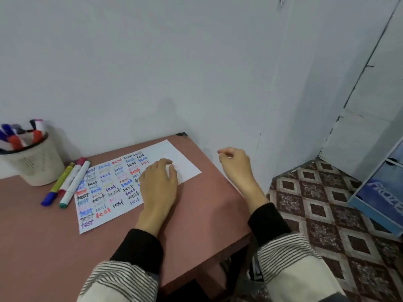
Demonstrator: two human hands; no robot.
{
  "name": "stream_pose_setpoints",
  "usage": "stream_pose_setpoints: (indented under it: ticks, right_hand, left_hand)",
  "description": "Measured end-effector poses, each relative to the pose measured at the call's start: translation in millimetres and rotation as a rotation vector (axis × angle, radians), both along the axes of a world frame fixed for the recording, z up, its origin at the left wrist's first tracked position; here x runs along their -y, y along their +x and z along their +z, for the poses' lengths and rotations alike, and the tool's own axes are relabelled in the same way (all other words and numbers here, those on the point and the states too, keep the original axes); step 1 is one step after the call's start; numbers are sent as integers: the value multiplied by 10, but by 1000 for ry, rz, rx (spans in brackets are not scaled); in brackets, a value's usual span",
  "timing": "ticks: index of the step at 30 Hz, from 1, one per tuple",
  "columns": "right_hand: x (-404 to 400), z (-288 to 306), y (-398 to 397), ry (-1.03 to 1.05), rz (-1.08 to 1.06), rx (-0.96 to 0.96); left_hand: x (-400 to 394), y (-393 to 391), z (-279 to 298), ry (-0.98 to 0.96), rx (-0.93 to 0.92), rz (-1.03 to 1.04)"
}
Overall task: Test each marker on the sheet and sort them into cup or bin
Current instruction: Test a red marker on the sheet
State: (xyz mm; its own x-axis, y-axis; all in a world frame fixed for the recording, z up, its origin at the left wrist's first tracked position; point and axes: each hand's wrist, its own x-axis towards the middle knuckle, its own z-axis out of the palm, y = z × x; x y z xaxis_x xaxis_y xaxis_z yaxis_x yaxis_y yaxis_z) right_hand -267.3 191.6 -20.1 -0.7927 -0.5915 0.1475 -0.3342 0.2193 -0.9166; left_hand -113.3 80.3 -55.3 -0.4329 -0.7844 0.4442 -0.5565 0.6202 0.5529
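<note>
White paper sheet covered in coloured "test" marks lay on the reddish-brown table, three markers just beside its left edge and a beige cup of markers behind them. Left hand rested flat on the sheet, fingers relaxed. Right hand hovered past the table's right edge, fingers loosely curled, holding nothing visible.

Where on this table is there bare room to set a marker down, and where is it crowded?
Bare: the near table surface, bordered by the sheet and the left hand; also the strip between that hand and the table's right edge, under the right hand. Crowded: the far left, where three markers lie between the cup and the sheet.
</note>
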Motion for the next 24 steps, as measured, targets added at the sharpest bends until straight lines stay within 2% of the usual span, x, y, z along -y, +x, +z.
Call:
stream_pose_setpoints:
  ticks: [4,7,10,13,16,21,23,24]
  right_hand:
    - [607,-78,443,105,160,-104]
    - [980,-234,721,183,184,-226]
    - [1326,-337,978,324,160,-450]
    - [1586,-410,1157,485,194,-552]
    - [1739,-458,1211,596,255,-590]
    - [1779,-465,1158,604,253,-594]
    - [1768,-449,1160,550,246,-598]
    - [1766,-432,1165,457,232,-573]
  left_hand:
    - [529,559,11,-46,85,110]
    - [757,912,1,-87,170,215]
    - [916,1211,-16,-121,194,361]
    - [1075,1457,-57,-71,294,488]
    - [1183,1604,-88,10,298,511]
    - [1235,1633,-102,-36,334,469]
    - [1225,1615,-111,-72,280,399]
    - [1214,1596,-116,-97,236,354]
